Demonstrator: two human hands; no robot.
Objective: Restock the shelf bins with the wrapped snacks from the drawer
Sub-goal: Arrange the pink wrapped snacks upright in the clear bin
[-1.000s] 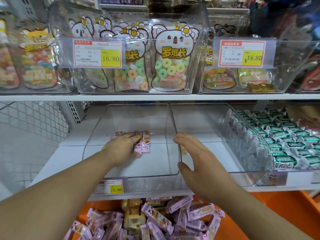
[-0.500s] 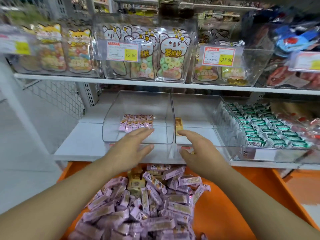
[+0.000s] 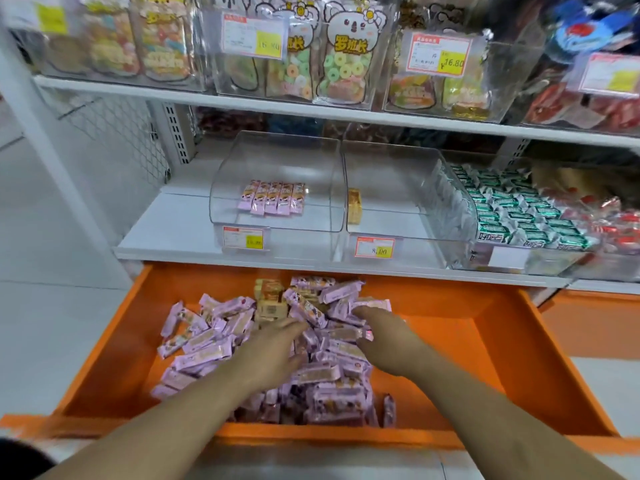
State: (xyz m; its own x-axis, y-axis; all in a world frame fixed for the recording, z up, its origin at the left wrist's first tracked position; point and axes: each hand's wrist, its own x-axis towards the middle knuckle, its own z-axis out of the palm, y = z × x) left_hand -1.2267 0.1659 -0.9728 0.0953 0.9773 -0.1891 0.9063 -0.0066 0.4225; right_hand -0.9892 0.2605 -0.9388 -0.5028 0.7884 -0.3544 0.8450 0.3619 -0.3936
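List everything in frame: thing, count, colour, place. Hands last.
pink snacks in drawer: a loose pile, too many to count, pink wrappers, orange drawer.
tan snacks in drawer: a few, tan wrappers, back of the pile.
orange drawer: one, orange, pulled out under the lower shelf.
left clear bin: one, clear, lower shelf.
row of pink snacks: five, pink, side by side in the left clear bin.
right clear bin: one, clear, beside it.
tan snacks in bin: small stack, tan, against the right bin's left wall.
green snacks: many, green and white, bin further right.
koala candy bags: several, pastel, upper shelf bin.
left hand: over the pile, fingers extended.
right hand: over the pile, fingers extended.
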